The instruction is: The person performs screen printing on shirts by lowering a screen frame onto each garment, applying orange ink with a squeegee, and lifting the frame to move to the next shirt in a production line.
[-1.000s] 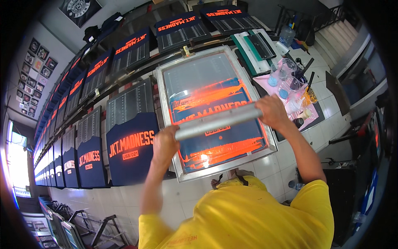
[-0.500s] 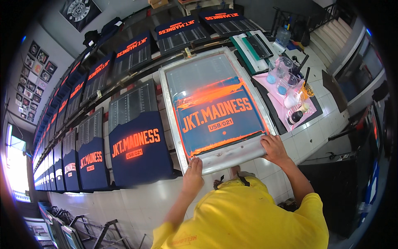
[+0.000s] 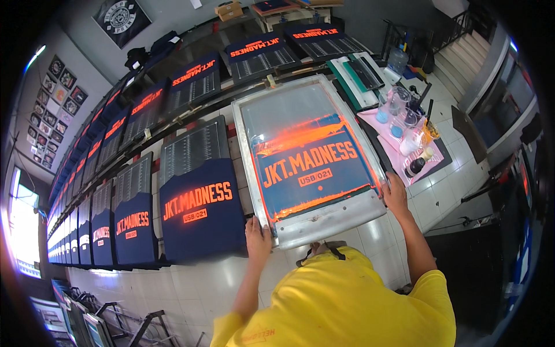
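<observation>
Two hands on aluminium-framed printing screen [image 3: 309,159], lying flat at centre of long print table [image 3: 191,277]. Left hand [image 3: 258,238] clamps near-left corner at 7 o'clock of frame; right hand [image 3: 396,195] grips near-right corner at 4 o'clock. Orange ink smeared across mesh. Printed navy shirt [image 3: 199,208] just beside frame at 9 o'clock. Pink tray [image 3: 393,130] with ink cups at 3 o'clock.

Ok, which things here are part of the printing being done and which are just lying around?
In use:
- metal-framed printing screen with orange ink
- left hand and right hand, gripping its near corners
- navy printed shirt beside it

Lying about:
- pink tray of plastic cups and bottles
- dark framed poster on the wall
</observation>
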A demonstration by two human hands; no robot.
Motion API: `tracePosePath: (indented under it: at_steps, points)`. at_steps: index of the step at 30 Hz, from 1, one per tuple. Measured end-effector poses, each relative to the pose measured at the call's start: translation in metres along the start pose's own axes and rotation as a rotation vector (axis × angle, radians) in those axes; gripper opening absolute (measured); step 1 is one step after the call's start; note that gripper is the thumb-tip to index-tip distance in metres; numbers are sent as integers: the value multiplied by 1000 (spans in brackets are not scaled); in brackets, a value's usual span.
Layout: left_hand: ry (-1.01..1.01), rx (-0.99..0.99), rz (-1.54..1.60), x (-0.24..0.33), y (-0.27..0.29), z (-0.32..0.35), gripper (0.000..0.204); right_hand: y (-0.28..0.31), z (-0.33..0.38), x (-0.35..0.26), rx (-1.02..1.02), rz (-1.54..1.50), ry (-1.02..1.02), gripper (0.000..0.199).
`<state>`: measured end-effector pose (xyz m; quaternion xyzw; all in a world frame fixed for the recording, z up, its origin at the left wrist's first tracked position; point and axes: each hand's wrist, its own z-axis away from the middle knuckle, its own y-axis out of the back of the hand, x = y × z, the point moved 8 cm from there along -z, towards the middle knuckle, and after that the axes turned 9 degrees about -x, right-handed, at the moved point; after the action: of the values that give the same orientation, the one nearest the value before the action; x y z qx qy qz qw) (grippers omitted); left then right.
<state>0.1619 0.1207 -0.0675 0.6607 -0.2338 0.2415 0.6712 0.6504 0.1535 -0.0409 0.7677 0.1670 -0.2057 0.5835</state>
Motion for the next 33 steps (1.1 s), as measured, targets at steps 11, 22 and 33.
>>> tracePosePath:
  at_steps: [11,22,33]
  points:
    - [399,-176,833,-99,-37,-27,25,-52,-38,72,72,-219,-249,28]
    - [455,-134,888,-83,-21,-20,26,-61,-39,75,-36,-180,-362,43]
    - [392,55,767,-84,15,-7,27,-42,-27,49,-46,-272,-382,45]
